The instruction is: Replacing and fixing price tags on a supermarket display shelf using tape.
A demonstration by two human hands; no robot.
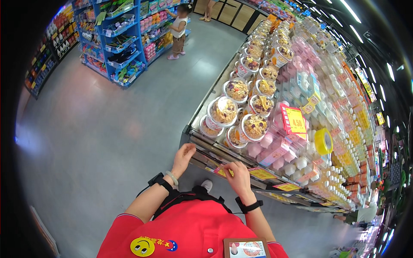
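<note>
My left hand (184, 159) is at the near corner of the display shelf, thumb and fingers brought together by its front edge. To its right, my right hand (239, 179) has its fingers curled, with thumb and forefinger close together, in front of the shelf-edge price strip (262, 173). Whether either hand pinches something thin and clear cannot be told. Behind them stand stacked clear-lidded cereal cups (254, 127). Farther right are clear packs of pink round items (267, 151), a red and yellow price sign (293, 120) and a roll of yellow-looking tape (323, 142).
Bottles with white caps (332, 183) fill the right end of the display. A blue shelf rack (121, 45) stands across the grey floor (129, 122), with a person (178, 30) beside it. Another person (364, 213) is at the far right.
</note>
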